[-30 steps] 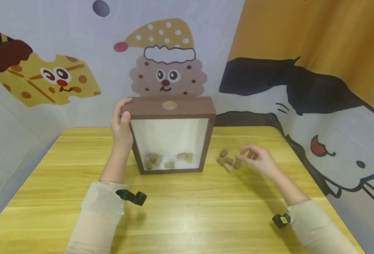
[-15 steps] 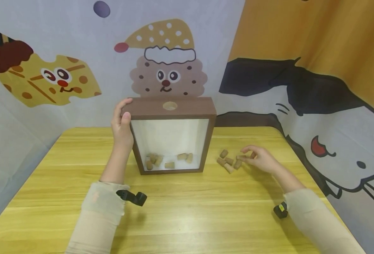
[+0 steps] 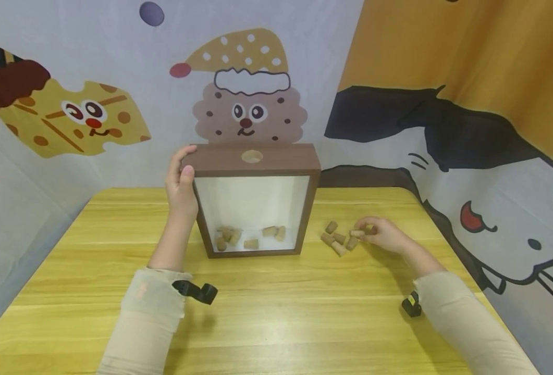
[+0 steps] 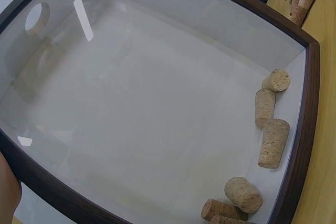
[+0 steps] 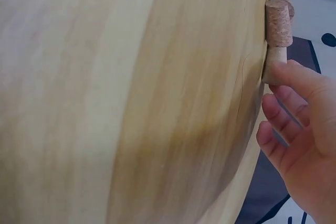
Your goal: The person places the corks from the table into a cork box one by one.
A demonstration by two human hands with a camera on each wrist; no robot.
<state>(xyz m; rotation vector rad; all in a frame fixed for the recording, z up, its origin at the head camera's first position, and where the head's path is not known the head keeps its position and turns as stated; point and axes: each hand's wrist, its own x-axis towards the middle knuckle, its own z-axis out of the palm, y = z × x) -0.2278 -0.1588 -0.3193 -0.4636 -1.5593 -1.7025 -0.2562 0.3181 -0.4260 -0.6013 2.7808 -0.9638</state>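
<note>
A brown shadow box (image 3: 314, 208) with a clear front and a round hole (image 3: 252, 156) in its top stands upright on the table. My left hand (image 3: 181, 190) grips its upper left corner, thumb on the front and fingers over the top. Several corks (image 4: 274, 142) lie on the floor inside the box. To the right of the box is a loose pile of corks (image 3: 338, 238). At that pile's right side my right hand (image 3: 383, 235) pinches one cork (image 5: 274, 66) between thumb and fingers; in the right wrist view the other fingers are loosely curled.
The wooden table (image 3: 267, 312) reaches to a cartoon-printed cloth (image 3: 375, 47) hanging close behind the box. Black wrist cameras are strapped at the left sleeve (image 3: 154, 297) and right sleeve (image 3: 450, 307).
My right hand has shifted slightly at the pile's right side, and its fingers have closed on a cork. The left hand and the box have stayed in place.
</note>
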